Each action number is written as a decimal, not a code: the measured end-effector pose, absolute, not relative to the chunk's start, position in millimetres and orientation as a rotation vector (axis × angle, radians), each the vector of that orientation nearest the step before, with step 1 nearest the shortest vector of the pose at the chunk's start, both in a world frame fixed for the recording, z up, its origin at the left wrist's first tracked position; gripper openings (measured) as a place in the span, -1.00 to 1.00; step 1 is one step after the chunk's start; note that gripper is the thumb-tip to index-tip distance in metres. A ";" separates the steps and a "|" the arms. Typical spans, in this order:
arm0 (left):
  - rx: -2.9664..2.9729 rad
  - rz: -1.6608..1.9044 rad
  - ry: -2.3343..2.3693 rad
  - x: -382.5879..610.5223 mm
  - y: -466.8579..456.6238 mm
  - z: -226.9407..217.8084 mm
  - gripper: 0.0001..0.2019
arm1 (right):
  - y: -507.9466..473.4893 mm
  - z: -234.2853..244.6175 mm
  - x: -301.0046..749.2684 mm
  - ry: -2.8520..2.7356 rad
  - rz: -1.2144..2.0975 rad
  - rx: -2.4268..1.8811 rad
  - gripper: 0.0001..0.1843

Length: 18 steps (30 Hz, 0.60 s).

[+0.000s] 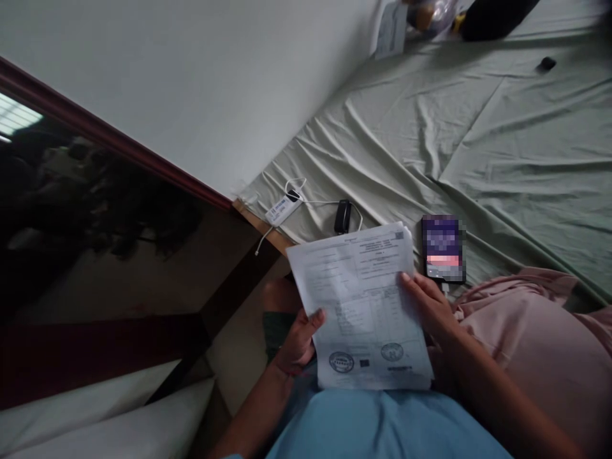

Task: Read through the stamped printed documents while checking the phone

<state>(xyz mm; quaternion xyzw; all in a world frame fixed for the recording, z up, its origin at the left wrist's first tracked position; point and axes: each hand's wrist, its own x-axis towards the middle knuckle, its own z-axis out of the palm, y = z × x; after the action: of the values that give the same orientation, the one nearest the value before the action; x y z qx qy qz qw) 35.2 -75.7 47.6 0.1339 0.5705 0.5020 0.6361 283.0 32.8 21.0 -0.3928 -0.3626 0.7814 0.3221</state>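
A small stack of printed paper sheets [354, 306] is held up over my lap, tilted a little. Text, a table and two round stamps show on the top sheet. My left hand [301, 338] grips the left edge, with the thumb on top and the other fingers hidden behind the paper. On the right edge, my right hand [428, 299] has its thumb on the front and its fingers behind. Just beyond the right hand lies a phone [442, 248] with a lit, partly blurred screen and a white cable plugged into its lower end.
A green sheet [478, 140] covers the bed. On it lie a white power strip [284, 207], a black device [342, 217] and a small black object [546, 64]. Pink cloth [540, 344] is at right. A dark framed mirror [95, 210] stands at left by the wall [191, 83].
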 end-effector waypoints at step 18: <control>0.563 0.993 1.485 21.0 -72.9 42.2 -0.46 | 39.3 20.3 278.6 -1.468 1.228 -0.977 -0.64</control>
<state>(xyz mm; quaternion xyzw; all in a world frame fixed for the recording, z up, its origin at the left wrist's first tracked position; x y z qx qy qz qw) 21.0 -72.9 42.2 0.2423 0.6388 0.4272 0.5923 278.6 39.3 20.3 -0.3996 -0.6008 0.5025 0.4762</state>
